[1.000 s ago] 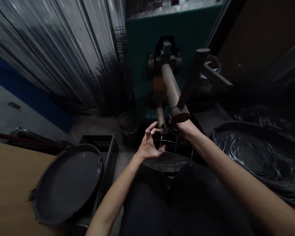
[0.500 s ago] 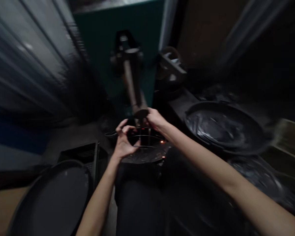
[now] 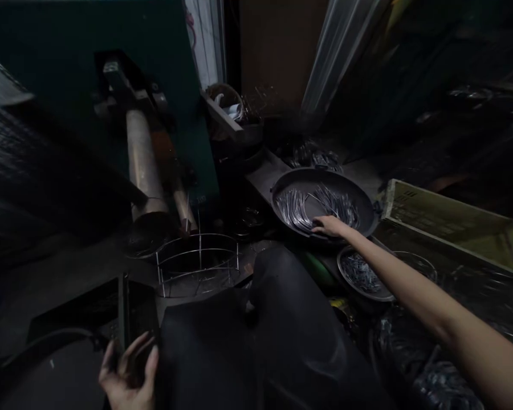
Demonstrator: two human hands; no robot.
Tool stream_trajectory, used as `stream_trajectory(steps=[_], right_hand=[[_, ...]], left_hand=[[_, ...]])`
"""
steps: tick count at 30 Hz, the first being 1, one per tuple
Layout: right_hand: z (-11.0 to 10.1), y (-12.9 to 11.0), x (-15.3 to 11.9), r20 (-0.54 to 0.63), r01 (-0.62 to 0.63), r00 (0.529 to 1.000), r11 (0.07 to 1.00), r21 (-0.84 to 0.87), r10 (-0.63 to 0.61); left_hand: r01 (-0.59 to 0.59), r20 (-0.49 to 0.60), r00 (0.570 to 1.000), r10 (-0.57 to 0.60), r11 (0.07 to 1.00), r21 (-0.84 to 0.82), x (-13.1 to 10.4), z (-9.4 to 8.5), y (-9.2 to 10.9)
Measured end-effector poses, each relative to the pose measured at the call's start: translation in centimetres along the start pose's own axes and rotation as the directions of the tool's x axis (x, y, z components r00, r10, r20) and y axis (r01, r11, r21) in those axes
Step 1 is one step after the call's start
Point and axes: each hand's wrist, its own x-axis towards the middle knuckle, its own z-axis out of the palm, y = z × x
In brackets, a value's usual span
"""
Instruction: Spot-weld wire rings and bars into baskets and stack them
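My right hand (image 3: 328, 226) reaches over the near rim of a round dark pan (image 3: 282, 185). Its fingers are pinched at the edge of a bundle of thin curved metal wires (image 3: 297, 210). My left hand (image 3: 130, 373) is at lower left with its fingers spread and nothing visible in them, near a dark flat tub (image 3: 64, 370). A round wire frame (image 3: 200, 250), made of rings joined by short uprights, stands below the thick metal arms (image 3: 143, 154) of a green machine (image 3: 166, 51). Neither hand touches the frame.
To the right of my legs is a smaller bowl (image 3: 361, 276) of short metal pieces. A yellowish crate (image 3: 453, 228) stands farther right. More bundled wire (image 3: 444, 381) lies at lower right. A dark crate (image 3: 77, 307) is on the left.
The view has turned to the right. Both hands have left the wire frame under the machine: my right hand has gone to the wires in the pan, my left hand down and left.
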Motion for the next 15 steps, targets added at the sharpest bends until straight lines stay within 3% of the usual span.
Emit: stream_trajectory(steps=[4,6,9,11,13,15], right_hand=[[1.8,1.4,-0.3,0.006,0.028,1.0,0.997,-0.076,-0.028],[1.8,1.6,-0.4,-0.01,0.037,0.999,0.994,-0.104,-0.038],[1.0,2.0,-0.6,-0.037,0.049,0.998,0.991,-0.122,-0.054],[0.4,2.1,-1.0,-0.043,0.059,0.997,0.991,-0.123,-0.064],[-0.1,2.0,-1.5,-0.042,0.073,0.996,0.991,-0.114,-0.078],[-0.4,1.6,-2.3,-0.051,0.082,0.995,0.992,-0.091,-0.087]], left_hand=[[-0.12,0.136,0.984,0.116,0.993,0.022,-2.1,1.9,2.4],[-0.244,0.282,0.934,0.22,0.968,0.055,-2.4,3.7,4.8],[-0.462,0.482,0.767,0.423,0.886,-0.041,-2.8,7.2,8.6],[-0.549,0.526,0.646,0.552,0.816,-0.182,-3.1,9.5,11.1],[-0.578,0.52,0.566,0.64,0.758,-0.303,-3.6,11.5,13.2],[-0.58,0.511,0.519,0.685,0.721,-0.379,-4.1,12.9,14.8]])
